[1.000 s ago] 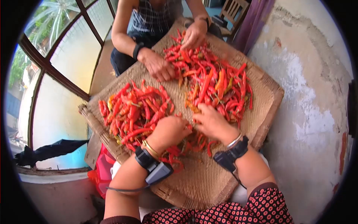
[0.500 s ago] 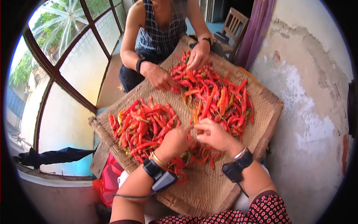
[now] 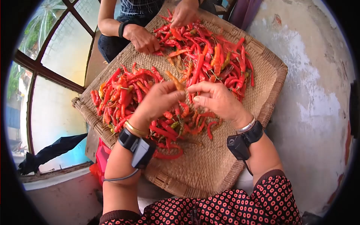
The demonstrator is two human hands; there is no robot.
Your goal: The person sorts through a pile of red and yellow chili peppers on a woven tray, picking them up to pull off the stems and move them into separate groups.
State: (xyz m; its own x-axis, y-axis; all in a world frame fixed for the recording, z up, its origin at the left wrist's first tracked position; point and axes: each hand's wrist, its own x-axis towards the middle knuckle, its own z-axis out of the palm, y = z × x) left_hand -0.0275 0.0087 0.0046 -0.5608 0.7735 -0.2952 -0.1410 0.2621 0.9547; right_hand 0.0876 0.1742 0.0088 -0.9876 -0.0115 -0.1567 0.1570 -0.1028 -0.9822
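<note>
A woven tray carries two heaps of red chillies, one at the left and one at the far right. My left hand and my right hand are raised over the tray's middle. Between their fingertips they pinch one orange chilli. More loose chillies lie under my hands. Both my wrists wear black bands with small devices.
Across the tray another person's two hands work in the far heap. An arched window is at the left, a rough plastered wall at the right. A red bag and a dark cloth lie below the tray's left edge.
My hands have lifted off the loose chillies and come together, now holding one orange chilli between them. The view has tilted down, so the other person is mostly out of frame.
</note>
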